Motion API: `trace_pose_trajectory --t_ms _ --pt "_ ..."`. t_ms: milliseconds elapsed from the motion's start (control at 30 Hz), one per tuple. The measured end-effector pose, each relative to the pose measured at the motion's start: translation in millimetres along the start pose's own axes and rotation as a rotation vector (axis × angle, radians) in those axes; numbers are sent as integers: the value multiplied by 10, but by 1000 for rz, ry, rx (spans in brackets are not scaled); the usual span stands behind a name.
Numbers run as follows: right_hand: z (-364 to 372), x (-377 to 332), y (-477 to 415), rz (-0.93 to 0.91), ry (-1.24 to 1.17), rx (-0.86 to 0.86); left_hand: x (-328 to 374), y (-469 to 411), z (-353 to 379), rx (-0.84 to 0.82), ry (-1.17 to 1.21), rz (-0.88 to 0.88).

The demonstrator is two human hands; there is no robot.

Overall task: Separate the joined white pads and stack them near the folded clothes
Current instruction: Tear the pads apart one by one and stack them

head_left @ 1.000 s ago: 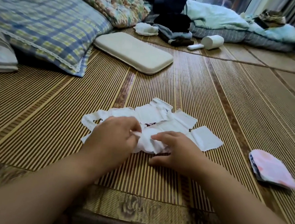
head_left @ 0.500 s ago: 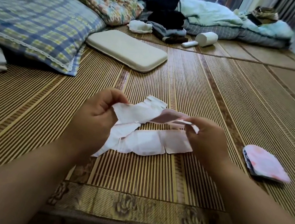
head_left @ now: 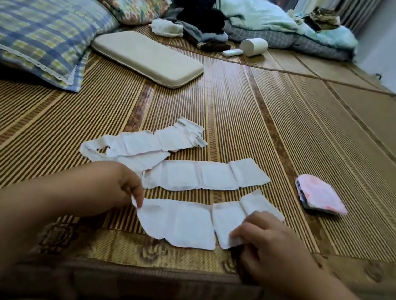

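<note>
Left hand (head_left: 125, 185) pinches the top left corner of the near strip (head_left: 177, 224) between thumb and fingertip, and right hand (head_left: 272, 246) pinches the lower edge of the next pad (head_left: 226, 224) in the same strip, so both hands are closed on the same piece of white material. This strip lies on the mat (head_left: 317, 144) just in front of the person, close to the mat's patterned border. Two more strips lie behind it: the middle strip (head_left: 203, 176), flat and straight, and the far strip (head_left: 142, 145), which is partly twisted and folded at its left end. I judge that the step in hand is the separating: the hands hold on both sides of a seam, and no white stack is visible yet. The next move probably calls for pulling the two hands apart along that seam, gently, because the material looks thin and could tear in the wrong place. After that, each loose pad must go to the right, near the folded cloth (head_left: 320, 197), which lies well apart from the strips. No container is visible in the scene; the only roll-shaped object is a white roll (head_left: 253, 46) far behind, and I cannot tell what it is.
</note>
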State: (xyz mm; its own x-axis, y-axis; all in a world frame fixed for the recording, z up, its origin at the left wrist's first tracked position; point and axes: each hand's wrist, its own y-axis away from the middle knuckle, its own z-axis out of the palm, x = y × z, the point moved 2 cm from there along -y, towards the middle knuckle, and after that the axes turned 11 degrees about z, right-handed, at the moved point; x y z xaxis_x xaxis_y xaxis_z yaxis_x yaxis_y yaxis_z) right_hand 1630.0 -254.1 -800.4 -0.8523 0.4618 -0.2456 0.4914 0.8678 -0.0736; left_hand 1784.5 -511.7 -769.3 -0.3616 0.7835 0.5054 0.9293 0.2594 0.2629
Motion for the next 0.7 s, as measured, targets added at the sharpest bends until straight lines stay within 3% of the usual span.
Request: trace_pose_trajectory --t_ms 67,167,200,300,467,567,700 --pt "2 37 -11 169 -132 19 -1 27 6 -17 5 -19" --pt "-37 253 -145 489 -187 256 -25 64 15 -13 67 -47" --pt "-48 342 -204 618 -135 254 -27 72 11 -13 93 -58" --pt "-55 568 -355 929 35 -5 -31 82 -19 21 187 -81" --pt "-136 560 -512 867 -83 -115 55 57 -13 131 423 -85" --pt "-188 510 -544 835 -116 -139 23 12 14 215 309 -110" --pt "-327 505 -547 796 -174 -71 -84 19 24 145 322 -163"
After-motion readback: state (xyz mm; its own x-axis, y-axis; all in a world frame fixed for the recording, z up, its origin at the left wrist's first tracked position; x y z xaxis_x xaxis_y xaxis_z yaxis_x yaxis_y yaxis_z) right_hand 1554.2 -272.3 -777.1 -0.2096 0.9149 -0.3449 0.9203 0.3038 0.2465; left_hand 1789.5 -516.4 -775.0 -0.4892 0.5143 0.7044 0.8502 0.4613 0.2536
